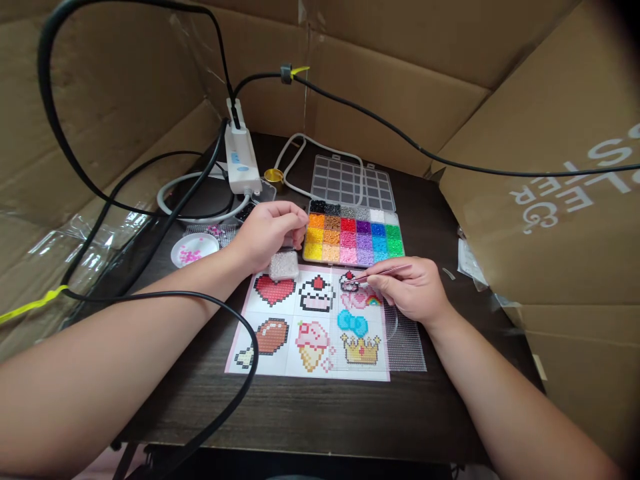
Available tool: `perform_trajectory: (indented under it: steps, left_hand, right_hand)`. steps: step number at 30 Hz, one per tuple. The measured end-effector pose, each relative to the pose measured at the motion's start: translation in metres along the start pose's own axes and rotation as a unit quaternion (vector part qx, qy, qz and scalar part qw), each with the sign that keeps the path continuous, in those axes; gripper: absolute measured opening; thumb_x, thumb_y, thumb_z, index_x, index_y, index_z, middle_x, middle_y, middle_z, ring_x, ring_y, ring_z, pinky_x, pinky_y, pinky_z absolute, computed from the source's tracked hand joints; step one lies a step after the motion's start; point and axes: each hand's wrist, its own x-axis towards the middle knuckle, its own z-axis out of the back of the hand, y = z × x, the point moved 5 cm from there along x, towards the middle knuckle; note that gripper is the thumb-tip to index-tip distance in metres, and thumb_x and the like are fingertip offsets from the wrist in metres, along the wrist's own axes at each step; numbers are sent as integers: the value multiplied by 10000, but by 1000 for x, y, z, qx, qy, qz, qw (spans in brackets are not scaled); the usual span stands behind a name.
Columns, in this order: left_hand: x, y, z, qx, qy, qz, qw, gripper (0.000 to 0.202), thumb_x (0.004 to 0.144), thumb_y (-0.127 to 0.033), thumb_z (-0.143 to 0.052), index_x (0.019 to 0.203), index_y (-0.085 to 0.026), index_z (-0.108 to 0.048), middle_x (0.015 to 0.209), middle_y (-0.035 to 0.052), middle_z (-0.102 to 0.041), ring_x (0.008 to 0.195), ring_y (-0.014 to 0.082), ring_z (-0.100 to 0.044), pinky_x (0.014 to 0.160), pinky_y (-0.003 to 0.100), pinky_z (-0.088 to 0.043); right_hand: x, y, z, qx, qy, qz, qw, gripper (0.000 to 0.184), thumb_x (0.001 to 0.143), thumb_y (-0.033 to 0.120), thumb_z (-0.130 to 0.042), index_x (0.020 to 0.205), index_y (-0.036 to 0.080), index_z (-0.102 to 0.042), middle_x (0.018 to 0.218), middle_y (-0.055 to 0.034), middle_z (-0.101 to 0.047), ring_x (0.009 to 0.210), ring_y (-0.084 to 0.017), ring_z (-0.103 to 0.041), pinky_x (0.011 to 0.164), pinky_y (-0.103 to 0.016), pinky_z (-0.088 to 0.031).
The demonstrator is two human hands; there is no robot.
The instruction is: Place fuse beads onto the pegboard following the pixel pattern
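Pinching tweezers (384,271), right hand (413,291) rests on sheet (287,363) with the tip at the top-right picture. Left hand (267,233) is curled beside box (353,263), grasp not discernible. Box is open, holding sorted coloured beads. Dish (174,254) holds pink beads.

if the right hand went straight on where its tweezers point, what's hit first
The tweezers in the right hand point left across the pattern sheet; likely first the small bead box by the left hand, though depth is unclear.
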Motion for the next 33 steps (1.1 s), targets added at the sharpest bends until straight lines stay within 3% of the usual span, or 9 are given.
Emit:
perform_trajectory:
  steps: [8, 13, 19, 24, 33]
  left_hand:
    - [0, 1, -1, -10, 7, -4, 1000, 90, 730, -137, -638, 645, -169, -640, 501, -6, -558, 466, 105, -530, 490, 231, -460]
    - [-1, 0, -1, -8, 6, -6, 1000, 83, 723, -134, -637, 646, -165, -638, 503, -3, -565, 472, 106, -537, 497, 231, -461]
    - [-1, 0, 0, -12, 1, 3, 1000, 66, 706, -143, -641, 646, -166, -632, 503, -7, -566, 465, 104, -534, 496, 231, -459]
    - [-1, 1, 0, -10, -2, 5, 1000, 56, 700, -145, -641, 651, -168, -634, 503, -9, -566, 467, 106, -538, 495, 231, -457]
    - [0, 1, 0, -12, 4, 6, 1000, 58, 697, -146, -640, 645, -169, -630, 503, -8, -566, 471, 107, -531, 498, 235, -461]
  right_hand:
    - [1, 3, -1, 21, -15, -15, 1000, 83, 784, 217, -783, 806, 141, -811, 720, -86, -759, 380, -48, -490, 370, -182, -407]
    - [4, 4, 1, 34, -44, -17, 998, 104, 808, 211, -753, 834, 128, -810, 541, -38, -669, 363, -48, -455, 369, -173, -379]
    - [3, -2, 3, 59, -92, -16, 994, 108, 806, 242, -779, 870, 159, -808, 721, -74, -750, 383, -48, -482, 378, -186, -398]
    - [1, 2, 5, 34, -126, -4, 991, 127, 825, 251, -769, 898, 157, -814, 492, 1, -608, 382, -67, -485, 384, -185, -405]
    - [-1, 6, 6, -54, -164, 21, 985, 140, 846, 245, -753, 941, 169, -822, 573, -6, -649, 482, -82, -570, 496, -210, -492]
